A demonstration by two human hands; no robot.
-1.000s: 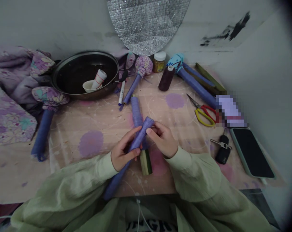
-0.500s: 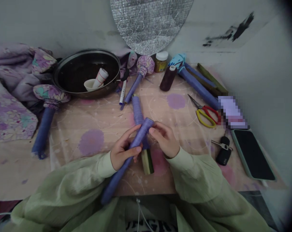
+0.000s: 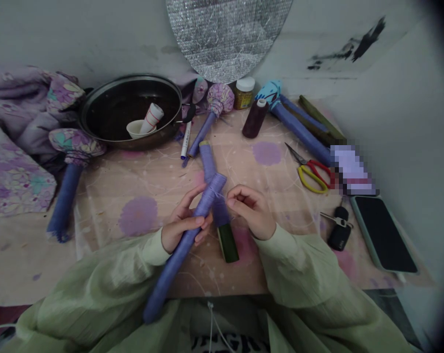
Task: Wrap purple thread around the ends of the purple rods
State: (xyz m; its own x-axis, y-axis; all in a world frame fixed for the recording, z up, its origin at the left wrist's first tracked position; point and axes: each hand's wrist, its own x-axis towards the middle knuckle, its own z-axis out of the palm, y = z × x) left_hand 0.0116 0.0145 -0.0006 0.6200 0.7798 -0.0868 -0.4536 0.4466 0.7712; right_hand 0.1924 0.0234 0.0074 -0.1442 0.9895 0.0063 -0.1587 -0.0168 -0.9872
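Observation:
My left hand (image 3: 187,223) is wrapped round a long stick covered in purple cloth (image 3: 178,252), which slants from my lap up to the right. Purple thread (image 3: 211,192) winds round its upper end. A short strand runs from there to my right hand (image 3: 250,208), whose thumb and fingers pinch it just to the right. Beneath the stick lies a second purple-wrapped piece (image 3: 208,159), with a bare dark green end (image 3: 228,243) like bamboo. The two cross near my left hand; whether they touch cannot be seen.
At the back stand a black pan (image 3: 115,108) holding a cup, a jar (image 3: 244,93) and a dark thread spool (image 3: 255,119). To the right lie scissors (image 3: 310,171), keys (image 3: 340,230) and a phone (image 3: 385,235). A cloth-headed purple stick (image 3: 65,196) lies left.
My left hand and its stick have shifted slightly left and down. My right fingers have parted from the stick's end, drawing out a strand. The green end below has turned and moved slightly right.

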